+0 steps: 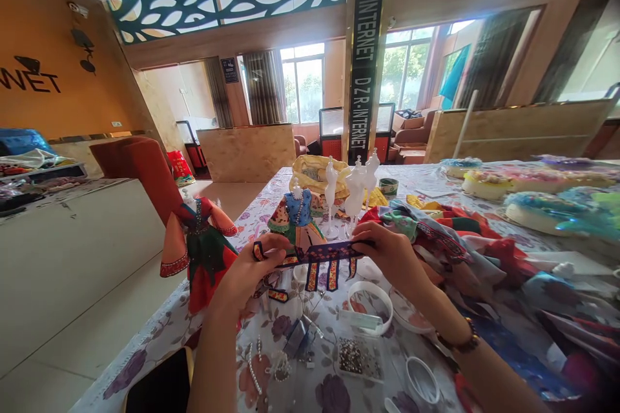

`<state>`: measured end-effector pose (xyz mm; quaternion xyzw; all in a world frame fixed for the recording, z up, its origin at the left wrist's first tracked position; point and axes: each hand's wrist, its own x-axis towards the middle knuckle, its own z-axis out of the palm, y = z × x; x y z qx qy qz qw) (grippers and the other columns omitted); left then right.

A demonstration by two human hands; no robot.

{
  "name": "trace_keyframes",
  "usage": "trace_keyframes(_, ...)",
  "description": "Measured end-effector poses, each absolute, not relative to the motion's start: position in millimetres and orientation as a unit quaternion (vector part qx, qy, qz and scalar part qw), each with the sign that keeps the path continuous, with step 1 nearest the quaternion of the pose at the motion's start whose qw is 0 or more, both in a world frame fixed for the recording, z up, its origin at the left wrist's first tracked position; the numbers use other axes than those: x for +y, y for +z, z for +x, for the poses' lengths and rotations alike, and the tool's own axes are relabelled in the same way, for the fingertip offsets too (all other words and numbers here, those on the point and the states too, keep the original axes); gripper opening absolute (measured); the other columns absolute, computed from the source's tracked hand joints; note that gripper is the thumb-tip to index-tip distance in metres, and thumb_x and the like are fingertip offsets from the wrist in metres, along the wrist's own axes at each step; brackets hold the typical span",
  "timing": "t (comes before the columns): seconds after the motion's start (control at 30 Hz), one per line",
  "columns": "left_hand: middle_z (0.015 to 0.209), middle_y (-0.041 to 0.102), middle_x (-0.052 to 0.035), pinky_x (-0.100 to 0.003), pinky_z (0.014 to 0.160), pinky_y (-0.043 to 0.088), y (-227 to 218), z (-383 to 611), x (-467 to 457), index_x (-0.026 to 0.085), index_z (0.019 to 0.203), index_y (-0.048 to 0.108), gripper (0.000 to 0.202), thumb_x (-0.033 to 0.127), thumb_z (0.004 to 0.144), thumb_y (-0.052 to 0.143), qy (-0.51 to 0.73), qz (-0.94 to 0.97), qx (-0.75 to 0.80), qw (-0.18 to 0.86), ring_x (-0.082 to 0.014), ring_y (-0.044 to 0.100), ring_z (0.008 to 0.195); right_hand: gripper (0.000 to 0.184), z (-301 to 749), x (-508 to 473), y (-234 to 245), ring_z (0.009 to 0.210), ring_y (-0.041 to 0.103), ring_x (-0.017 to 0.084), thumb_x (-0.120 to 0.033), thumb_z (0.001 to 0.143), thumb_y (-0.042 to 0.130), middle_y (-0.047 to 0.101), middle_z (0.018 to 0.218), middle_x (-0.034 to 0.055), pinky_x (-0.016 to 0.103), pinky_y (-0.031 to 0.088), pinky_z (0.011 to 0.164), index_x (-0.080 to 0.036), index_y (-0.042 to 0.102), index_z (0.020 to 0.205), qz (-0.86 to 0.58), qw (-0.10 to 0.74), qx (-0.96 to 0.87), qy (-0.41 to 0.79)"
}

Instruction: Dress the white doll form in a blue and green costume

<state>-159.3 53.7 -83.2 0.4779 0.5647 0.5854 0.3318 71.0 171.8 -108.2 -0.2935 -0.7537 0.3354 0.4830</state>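
Observation:
Stretched level between my two hands is a dark navy patterned fabric band [332, 250], with several orange floral tabs hanging from its lower edge. My left hand [259, 264] pinches the band's left end, and a short orange floral piece pokes up by its fingers. My right hand [387, 251] grips the other end between thumb and fingers. Just behind the band stands a small mannequin in a blue top and patterned skirt [298, 210], partly covered by it. A loose floral tab [278, 295] lies on the tablecloth below.
Left stands a mannequin in a red and green dress [201, 239]. White bare mannequins [356, 187] and a yellow bag [310, 168] are behind. Nearer lie a white tape roll [390, 310], a bead box [361, 361], pearl strands [252, 368] and a phone [157, 384]. Fabrics [484, 245] pile up right.

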Motion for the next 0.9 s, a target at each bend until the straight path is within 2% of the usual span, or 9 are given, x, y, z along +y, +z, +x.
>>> trace_keyframes(0.1,0.086,0.069,-0.0041,-0.021,0.069,0.043,-77,-157,50,0.017,0.078,0.072,0.014,0.021,0.066,0.077,0.588,0.478,0.565,0.328,-0.0177,0.059,0.081,0.005,72,174,-110,0.069,0.065,0.020,-0.025,0.072,0.067,0.072,0.077,-0.0005,0.032,0.050,0.064,-0.026,0.066,0.077,-0.296,0.488,-0.752,0.329)
trace_keyframes(0.23,0.084,0.068,-0.0035,-0.023,0.066,0.045,-76,-158,48,0.019,0.080,0.071,0.019,0.016,0.062,0.078,0.566,0.489,0.564,0.350,-0.0202,0.061,0.081,0.004,73,176,-110,0.067,0.064,0.020,-0.025,0.072,0.066,0.073,0.079,-0.0001,0.032,0.048,0.062,-0.026,0.066,0.076,-0.306,0.499,-0.748,0.313)
trace_keyframes(0.37,0.096,0.068,-0.0060,-0.026,0.066,0.049,-82,-161,47,0.020,0.088,0.070,0.029,0.014,0.060,0.078,0.546,0.482,0.550,0.409,-0.0231,0.063,0.086,0.006,73,175,-108,0.068,0.064,0.020,-0.026,0.074,0.065,0.072,0.079,0.0001,0.032,0.048,0.063,-0.025,0.066,0.080,-0.313,0.519,-0.737,0.299)
trace_keyframes(0.5,0.108,0.066,-0.0092,-0.027,0.062,0.051,-89,-156,50,0.025,0.112,0.066,0.059,0.009,0.056,0.076,0.457,0.528,0.543,0.466,-0.0189,0.064,0.073,0.006,75,165,-102,0.073,0.065,0.019,-0.027,0.078,0.062,0.071,0.082,0.0000,0.031,0.049,0.069,-0.025,0.065,0.082,-0.297,0.540,-0.734,0.284)
trace_keyframes(0.6,0.129,0.056,-0.0108,-0.027,0.058,0.052,-96,-145,59,0.037,0.129,0.052,0.088,0.008,0.050,0.079,0.378,0.560,0.515,0.527,-0.0186,0.066,0.072,0.007,75,154,-96,0.072,0.065,0.017,-0.024,0.081,0.060,0.071,0.080,-0.0010,0.029,0.050,0.070,-0.026,0.067,0.083,-0.255,0.540,-0.756,0.268)
trace_keyframes(0.63,0.133,0.052,-0.0103,-0.027,0.058,0.053,-98,-140,63,0.040,0.130,0.050,0.091,0.009,0.050,0.079,0.356,0.564,0.505,0.548,-0.0189,0.067,0.073,0.008,75,150,-94,0.071,0.065,0.017,-0.024,0.082,0.059,0.071,0.079,-0.0013,0.028,0.050,0.069,-0.026,0.067,0.083,-0.241,0.537,-0.764,0.265)
trace_keyframes(0.7,0.131,0.054,-0.0091,-0.027,0.059,0.053,-103,-130,72,0.039,0.126,0.055,0.079,0.014,0.055,0.078,0.325,0.571,0.485,0.577,-0.0172,0.067,0.072,0.009,74,144,-92,0.070,0.065,0.016,-0.024,0.083,0.059,0.071,0.078,-0.0015,0.027,0.050,0.066,-0.027,0.068,0.083,-0.224,0.530,-0.773,0.268)
trace_keyframes(0.8,0.102,0.069,-0.0064,-0.026,0.063,0.050,-113,-121,84,0.027,0.102,0.071,0.037,0.023,0.065,0.073,0.322,0.592,0.465,0.575,-0.0148,0.064,0.067,0.009,72,139,-92,0.070,0.066,0.016,-0.026,0.084,0.060,0.072,0.079,-0.0016,0.025,0.050,0.064,-0.027,0.069,0.084,-0.216,0.522,-0.777,0.276)
trace_keyframes(0.9,0.075,0.069,-0.0023,-0.023,0.062,0.046,-121,-120,91,0.021,0.081,0.074,0.016,0.027,0.066,0.073,0.361,0.594,0.475,0.540,-0.0144,0.061,0.064,0.009,71,138,-93,0.072,0.066,0.016,-0.026,0.084,0.060,0.072,0.079,-0.0018,0.025,0.051,0.064,-0.027,0.068,0.085,-0.215,0.523,-0.778,0.276)
